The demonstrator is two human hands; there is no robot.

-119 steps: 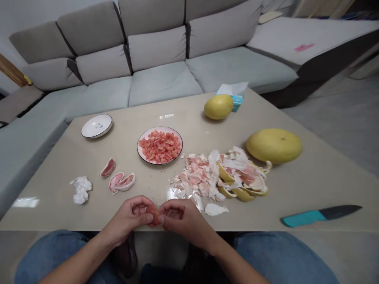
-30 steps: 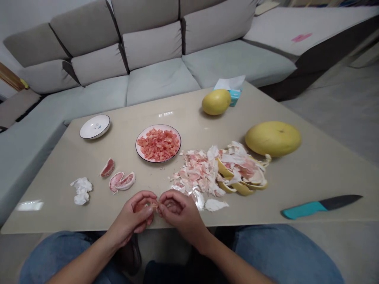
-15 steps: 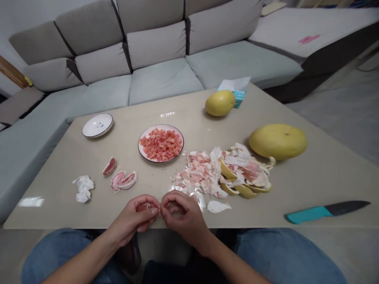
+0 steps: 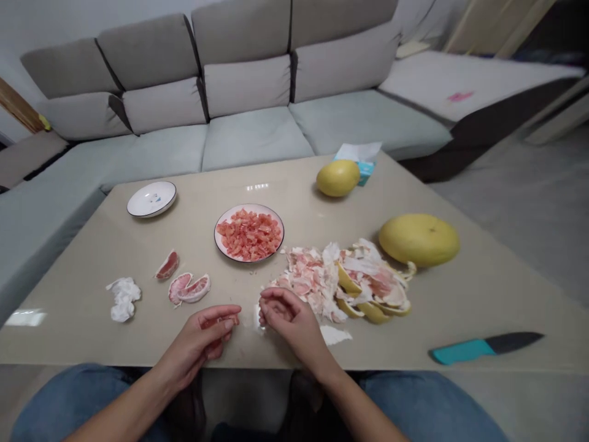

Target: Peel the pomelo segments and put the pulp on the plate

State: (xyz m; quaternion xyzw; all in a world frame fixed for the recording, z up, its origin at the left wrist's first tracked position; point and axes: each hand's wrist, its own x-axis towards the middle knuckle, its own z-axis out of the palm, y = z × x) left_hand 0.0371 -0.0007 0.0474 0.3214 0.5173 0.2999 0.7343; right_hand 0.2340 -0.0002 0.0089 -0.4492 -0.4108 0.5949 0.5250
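Observation:
Over the table's near edge, my left hand [image 4: 197, 341] is closed around a small reddish pomelo piece [image 4: 234, 319], mostly hidden by the fingers. A short gap to the right, my right hand [image 4: 297, 328] has thumb and fingers pinched together; whatever lies in them is too small to name. Right beside that hand spreads a heap of pale membranes [image 4: 310, 273] and yellow-edged peel [image 4: 372, 310]. Beyond both hands, a white dark-rimmed plate [image 4: 221, 247] carries a pile of pink pomelo flesh [image 4: 250, 234]. Unpeeled pomelo segments [image 4: 196, 288] lie left of it, with another segment [image 4: 167, 265] behind.
A crumpled tissue [image 4: 124, 299] rests at the left and a white dish [image 4: 151, 199] farther back. Two whole pomelos [image 4: 418, 239] [image 4: 338, 178] are on the right, one against a tissue pack [image 4: 365, 169]. A teal-handled knife [image 4: 464, 351] lies near the front right edge.
My hands have moved apart, the right one going right toward the peel heap. The left still holds the pomelo piece. The whole view has tilted slightly upward.

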